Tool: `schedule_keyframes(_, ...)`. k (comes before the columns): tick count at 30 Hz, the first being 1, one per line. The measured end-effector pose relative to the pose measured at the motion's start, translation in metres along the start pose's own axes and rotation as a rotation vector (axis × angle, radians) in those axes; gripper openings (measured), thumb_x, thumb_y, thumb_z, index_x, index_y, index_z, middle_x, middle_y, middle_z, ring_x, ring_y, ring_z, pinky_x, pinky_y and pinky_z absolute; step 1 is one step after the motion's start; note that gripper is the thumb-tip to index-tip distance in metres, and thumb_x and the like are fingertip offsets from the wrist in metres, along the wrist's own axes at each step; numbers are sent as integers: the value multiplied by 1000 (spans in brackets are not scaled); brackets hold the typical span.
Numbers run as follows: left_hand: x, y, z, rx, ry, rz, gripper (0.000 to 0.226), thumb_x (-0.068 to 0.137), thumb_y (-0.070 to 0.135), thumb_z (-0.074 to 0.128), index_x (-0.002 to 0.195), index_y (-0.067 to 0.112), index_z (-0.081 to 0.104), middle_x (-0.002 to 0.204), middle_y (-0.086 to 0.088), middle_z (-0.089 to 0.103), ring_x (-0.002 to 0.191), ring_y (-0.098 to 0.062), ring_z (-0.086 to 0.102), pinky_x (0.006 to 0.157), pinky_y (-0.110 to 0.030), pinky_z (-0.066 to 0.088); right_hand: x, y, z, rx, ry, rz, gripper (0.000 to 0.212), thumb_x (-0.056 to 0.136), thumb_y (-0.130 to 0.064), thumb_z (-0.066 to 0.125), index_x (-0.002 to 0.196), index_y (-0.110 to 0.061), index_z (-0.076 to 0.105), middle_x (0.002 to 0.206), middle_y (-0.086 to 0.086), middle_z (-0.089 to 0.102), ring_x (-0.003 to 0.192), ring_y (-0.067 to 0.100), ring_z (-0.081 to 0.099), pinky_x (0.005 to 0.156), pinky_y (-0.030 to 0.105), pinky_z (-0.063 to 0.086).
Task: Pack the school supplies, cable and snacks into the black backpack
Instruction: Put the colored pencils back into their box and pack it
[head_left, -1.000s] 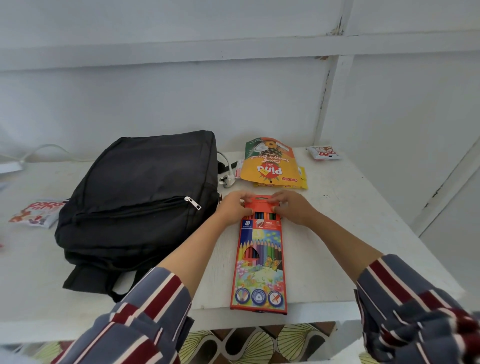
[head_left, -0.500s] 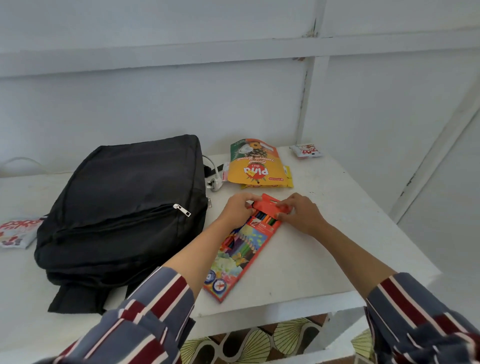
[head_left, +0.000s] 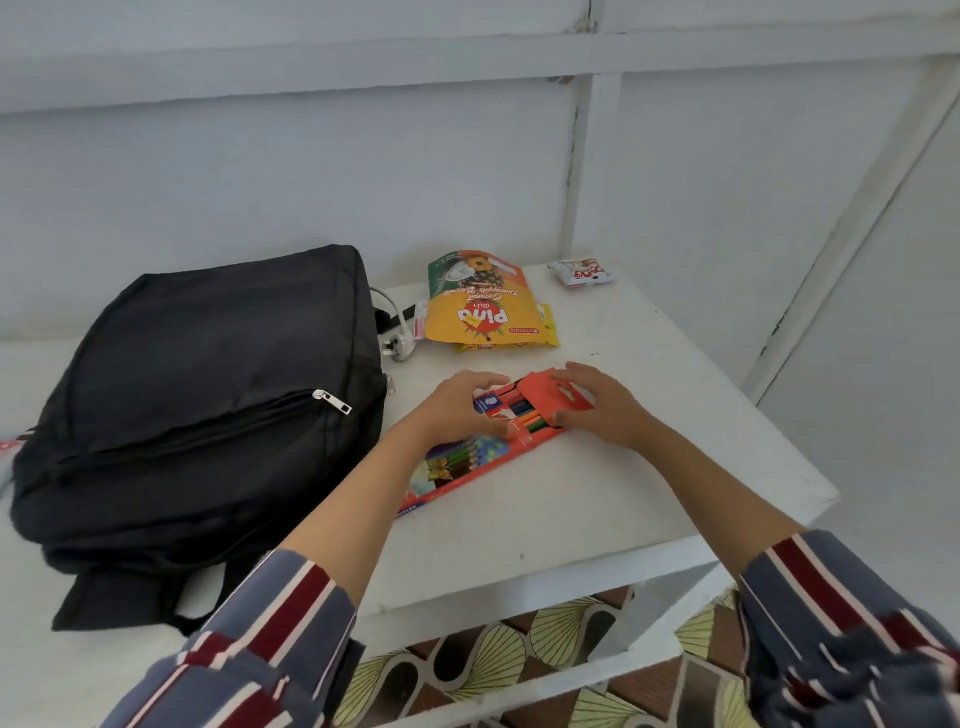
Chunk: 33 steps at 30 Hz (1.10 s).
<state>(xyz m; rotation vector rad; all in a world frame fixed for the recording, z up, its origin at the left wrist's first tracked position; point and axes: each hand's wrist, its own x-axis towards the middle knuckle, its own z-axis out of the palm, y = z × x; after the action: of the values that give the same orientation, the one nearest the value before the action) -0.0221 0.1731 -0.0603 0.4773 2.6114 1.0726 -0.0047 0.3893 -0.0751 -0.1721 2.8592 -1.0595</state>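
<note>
An orange box of coloured pencils (head_left: 470, 462) lies slanted on the white table (head_left: 597, 499), its top flap open and pencil ends showing. My left hand (head_left: 457, 405) grips the box's upper left side. My right hand (head_left: 597, 402) holds the orange flap between thumb and fingers. The black backpack (head_left: 202, 395) lies flat to the left, its front zipper closed. A yellow Pina snack pouch (head_left: 483, 306) lies behind the box, a white plug and cable (head_left: 397, 338) beside it, and a small white snack packet (head_left: 582, 271) at the back right.
The white wall stands close behind the table. The table's front edge and right edge are near the box. A red-and-white packet (head_left: 6, 448) peeks out at the far left behind the backpack. Patterned floor shows below.
The pencil box has turned from pointing straight at me to slanting toward the lower left. Its flap is now open. Both hands stayed at its top end.
</note>
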Motion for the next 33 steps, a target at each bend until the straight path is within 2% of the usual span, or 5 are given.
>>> schedule_keyframes(7, -13, -1, -5, 290, -136, -144, 106, 65, 39, 82, 148, 23, 19, 141, -3, 31, 128, -22, 33, 108, -41, 35, 20, 4, -13, 48, -219, -26, 55, 81, -26, 70, 132, -29, 50, 144, 0, 33, 134, 19, 31, 113, 39, 25)
schedule_keyframes(13, -11, 4, 0, 189, -105, -113, 98, 67, 28, 82, 146, 24, 23, 139, -1, 33, 121, -15, 39, 98, -29, 42, 21, 15, -17, 51, -153, -54, 45, 79, -26, 72, 123, -27, 59, 135, 2, 37, 130, 18, 33, 112, 41, 25)
schedule_keyframes(18, -8, 6, 7, 129, -58, -76, 99, 66, 21, 83, 146, 27, 24, 136, 0, 36, 119, -15, 42, 96, -30, 46, 13, 22, -14, 126, -75, -90, 48, 78, -20, 74, 124, -19, 59, 132, 4, 35, 123, 15, 34, 99, 23, 29)
schedule_keyframes(23, -1, 12, 13, 89, -51, -70, 100, 65, 20, 84, 145, 30, 25, 133, 2, 39, 115, -13, 44, 92, -27, 47, 13, 11, -10, 149, -137, -126, 47, 81, -13, 70, 126, -7, 56, 136, 3, 25, 109, 12, 40, 75, 14, 43)
schedule_keyframes(33, 4, 15, 11, 96, -90, -91, 97, 67, 25, 83, 145, 30, 24, 139, 3, 35, 115, -10, 40, 90, -24, 43, 14, 5, -20, 253, -170, -102, 41, 87, -11, 63, 127, -12, 54, 129, -1, 36, 101, 14, 46, 69, 11, 44)
